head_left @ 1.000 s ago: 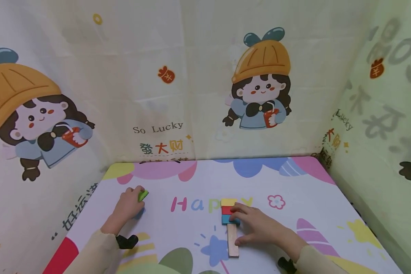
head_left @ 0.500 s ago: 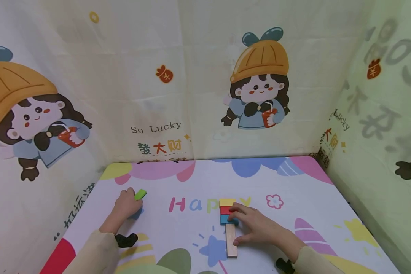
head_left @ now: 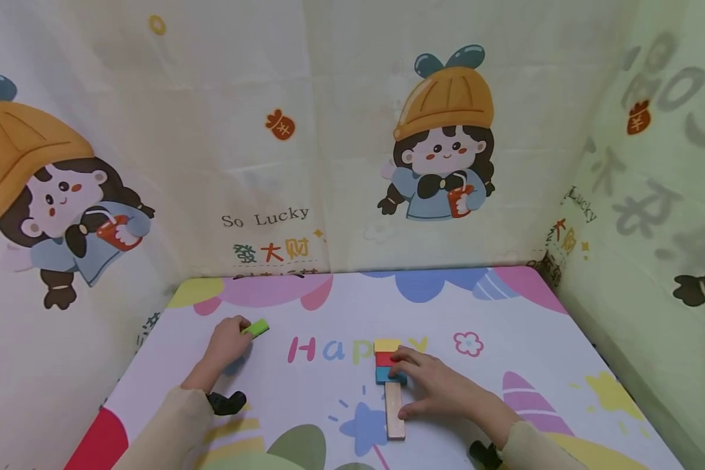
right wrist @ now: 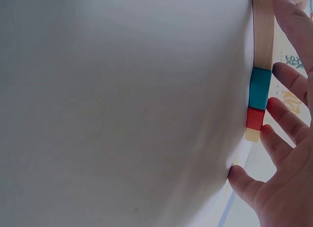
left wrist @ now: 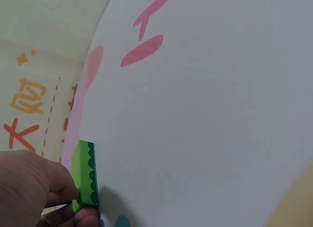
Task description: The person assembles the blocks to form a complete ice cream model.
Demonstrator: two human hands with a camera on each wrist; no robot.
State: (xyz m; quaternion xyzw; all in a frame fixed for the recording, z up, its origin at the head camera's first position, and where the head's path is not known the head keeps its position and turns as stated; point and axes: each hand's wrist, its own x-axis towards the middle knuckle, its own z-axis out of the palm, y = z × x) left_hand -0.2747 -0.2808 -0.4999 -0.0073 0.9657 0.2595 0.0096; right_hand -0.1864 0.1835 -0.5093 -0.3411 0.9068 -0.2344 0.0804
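My left hand (head_left: pixel 226 341) pinches a green block (head_left: pixel 256 328) above the left part of the table. In the left wrist view, a darker green scalloped edge shows along that block. My right hand (head_left: pixel 446 385) lies over a row of blocks with its fingers spread. The row has a yellow block (head_left: pixel 386 344) at the far end, then a red block (head_left: pixel 383 359), a blue block (head_left: pixel 382 375) and a long plain wooden block (head_left: pixel 394 411) nearest me. Fingertips (right wrist: pixel 274 103) rest at or close beside the row; the fingers partly cover the red and blue blocks.
The tabletop (head_left: pixel 305 391) carries printed shapes and letters. A cartoon-printed cloth (head_left: pixel 346 163) hangs behind it, and similar cloth encloses both sides. Dark wrist straps (head_left: pixel 228 403) sit by the cream sleeves (head_left: pixel 173 424).
My left hand has shifted slightly to the right with the green block, and more of the block now shows beyond the fingers. The right hand and the row keep their places.
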